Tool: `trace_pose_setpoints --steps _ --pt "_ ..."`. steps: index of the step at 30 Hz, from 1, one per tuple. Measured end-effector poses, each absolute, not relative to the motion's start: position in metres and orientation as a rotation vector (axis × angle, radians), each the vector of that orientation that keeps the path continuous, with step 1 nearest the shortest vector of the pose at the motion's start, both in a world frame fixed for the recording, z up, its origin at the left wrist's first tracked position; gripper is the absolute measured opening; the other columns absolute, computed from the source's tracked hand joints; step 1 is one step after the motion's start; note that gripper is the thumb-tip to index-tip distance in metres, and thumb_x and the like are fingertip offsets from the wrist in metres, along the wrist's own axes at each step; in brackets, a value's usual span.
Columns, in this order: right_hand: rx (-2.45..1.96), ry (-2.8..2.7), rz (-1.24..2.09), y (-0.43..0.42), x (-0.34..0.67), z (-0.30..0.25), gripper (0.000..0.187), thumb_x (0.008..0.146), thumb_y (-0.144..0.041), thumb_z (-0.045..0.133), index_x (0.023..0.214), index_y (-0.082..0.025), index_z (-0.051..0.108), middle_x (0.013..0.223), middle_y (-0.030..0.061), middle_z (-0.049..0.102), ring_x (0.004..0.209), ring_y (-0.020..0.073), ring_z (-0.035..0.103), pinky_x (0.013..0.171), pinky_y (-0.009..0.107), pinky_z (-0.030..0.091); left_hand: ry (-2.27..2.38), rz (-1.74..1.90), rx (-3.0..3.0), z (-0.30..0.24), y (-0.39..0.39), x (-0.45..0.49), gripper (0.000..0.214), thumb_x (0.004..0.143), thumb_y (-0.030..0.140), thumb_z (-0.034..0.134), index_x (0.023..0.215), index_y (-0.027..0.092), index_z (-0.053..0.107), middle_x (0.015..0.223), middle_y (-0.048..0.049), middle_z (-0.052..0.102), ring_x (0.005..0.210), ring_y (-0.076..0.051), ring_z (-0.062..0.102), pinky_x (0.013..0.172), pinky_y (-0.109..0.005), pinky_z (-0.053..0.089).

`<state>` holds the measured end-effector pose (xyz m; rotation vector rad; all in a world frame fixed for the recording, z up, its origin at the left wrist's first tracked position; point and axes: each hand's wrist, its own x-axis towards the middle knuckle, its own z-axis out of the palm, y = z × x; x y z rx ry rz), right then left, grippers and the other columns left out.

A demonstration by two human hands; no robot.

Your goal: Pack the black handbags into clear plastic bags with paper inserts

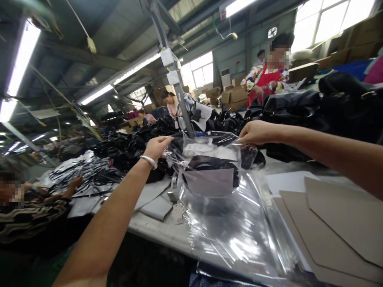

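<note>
I see the left hand [157, 148] and right hand [256, 132] holding a clear plastic bag [223, 223] mid-frame — each grip pinching its upper edge — a black bag [209, 162] showing through, cardboard sheets [344, 215] lower right.

the plastic bag [227, 223] is clear, glossy and creased, its far end lifted and stretched wide from left to right, its near part sloping down with bright streaks of glare. through the film at the far end shows a black bag [221, 162], a flat mauve-grey panel [209, 182] across its near side; whether inside or behind is unclear
</note>
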<state>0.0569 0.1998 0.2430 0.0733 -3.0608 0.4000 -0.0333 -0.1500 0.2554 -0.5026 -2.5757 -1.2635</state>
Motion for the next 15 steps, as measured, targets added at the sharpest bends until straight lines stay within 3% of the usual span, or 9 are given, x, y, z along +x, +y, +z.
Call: trace_pose_setpoints --steps 2,4,6,7,9,11,13,15 --pt "0.070 -3.130 0.580 0.202 0.066 0.247 0.034 0.086 -0.039 0.059 0.078 -0.012 0.078 0.058 0.0039 0.064 0.045 0.0101 0.050 0.052 0.025 0.039 -2.665 -1.126 -0.562 0.267 -0.150 -0.039 0.034 0.084 0.043 0.067 0.097 0.012 0.074 0.052 0.0053 0.045 0.043 -0.008 0.033 0.045 -0.021 0.025" --pt "0.050 -3.234 0.692 0.200 0.076 0.241 0.029 0.084 -0.035 0.061 0.075 -0.013 0.078 0.059 0.0044 0.066 0.044 0.0104 0.049 0.049 0.026 0.036 -2.755 -0.937 -0.623 0.269 -0.146 -0.040 0.018 0.070 0.029 0.081 0.079 0.014 0.075 0.051 0.0045 0.047 0.046 -0.009 0.040 0.049 -0.021 0.029" --pt "0.047 -3.315 0.711 0.196 0.085 0.229 0.026 0.083 -0.030 0.060 0.070 -0.015 0.076 0.059 0.0042 0.067 0.043 0.0106 0.048 0.048 0.026 0.036 -2.781 -0.747 -0.679 0.263 -0.136 -0.032 0.020 0.056 0.012 0.087 0.071 0.015 0.074 0.053 0.0034 0.050 0.054 -0.014 0.050 0.056 -0.022 0.033" --pt "0.059 -3.330 0.713 0.195 0.090 0.223 0.026 0.084 -0.029 0.060 0.068 -0.015 0.075 0.058 0.0038 0.066 0.042 0.0105 0.048 0.047 0.026 0.036 -2.764 -0.682 -0.695 0.259 -0.130 -0.024 0.026 0.055 0.006 0.086 0.076 0.017 0.075 0.058 0.0018 0.055 0.063 -0.017 0.055 0.061 -0.023 0.036" --pt "0.097 -3.296 0.665 0.192 0.098 0.214 0.031 0.086 -0.032 0.059 0.064 -0.016 0.073 0.055 0.0028 0.065 0.042 0.0106 0.049 0.049 0.027 0.037 -2.663 -0.534 -0.766 0.250 -0.115 0.001 0.037 0.065 0.005 0.078 0.099 0.020 0.074 0.081 -0.0033 0.065 0.085 -0.023 0.061 0.071 -0.025 0.040" --pt "0.107 -3.216 0.515 0.189 0.105 0.209 0.036 0.088 -0.037 0.059 0.060 -0.018 0.071 0.053 0.0027 0.064 0.045 0.0121 0.053 0.051 0.028 0.037 -2.481 -0.286 -0.959 0.242 -0.098 0.029 0.033 0.084 0.009 0.062 0.114 0.020 0.069 0.102 -0.0080 0.066 0.098 -0.025 0.060 0.078 -0.028 0.043" --pt "0.088 -3.111 0.310 0.186 0.110 0.207 0.037 0.088 -0.042 0.060 0.061 -0.019 0.071 0.054 0.0032 0.064 0.051 0.0149 0.057 0.053 0.029 0.034 -2.386 -0.034 -1.286 0.235 -0.080 0.051 0.022 0.095 0.017 0.052 0.105 0.019 0.071 0.096 -0.0084 0.068 0.087 -0.022 0.063 0.075 -0.027 0.045" --pt "0.071 -3.031 0.163 0.184 0.114 0.206 0.033 0.086 -0.045 0.062 0.066 -0.021 0.073 0.060 0.0038 0.066 0.058 0.0175 0.060 0.053 0.028 0.030 -2.465 0.139 -1.576 0.228 -0.062 0.059 0.022 0.097 0.022 0.053 0.092 0.019 0.074 0.084 -0.0074 0.070 0.077 -0.020 0.065 0.071 -0.026 0.046"
